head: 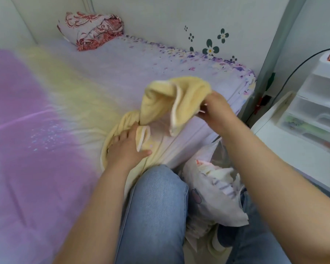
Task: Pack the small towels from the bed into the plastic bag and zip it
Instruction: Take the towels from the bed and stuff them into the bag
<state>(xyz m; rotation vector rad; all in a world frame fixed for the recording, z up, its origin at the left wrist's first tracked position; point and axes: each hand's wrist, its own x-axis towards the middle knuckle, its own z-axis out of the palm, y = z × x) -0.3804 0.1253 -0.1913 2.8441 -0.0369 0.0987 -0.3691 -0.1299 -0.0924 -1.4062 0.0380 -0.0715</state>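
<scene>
A small yellow towel (166, 100) with a white edge hangs lifted above the bed's near corner. My right hand (215, 111) grips its upper right part. My left hand (126, 147) lies on the lower part of the yellow cloth at the bed's edge, with a white-edged fold beside the thumb; the fingers look fairly straight. The plastic bag (213, 189) sits between my knees below the bed, its mouth open, with pale printed cloth inside. Its zip is not visible.
The bed (122, 69) carries a purple and yellow blanket (27, 130) at left and a red patterned bundle (91, 29) at the far end. White plastic drawers (316, 111) stand at right, with a black cable (293, 69) by the wall.
</scene>
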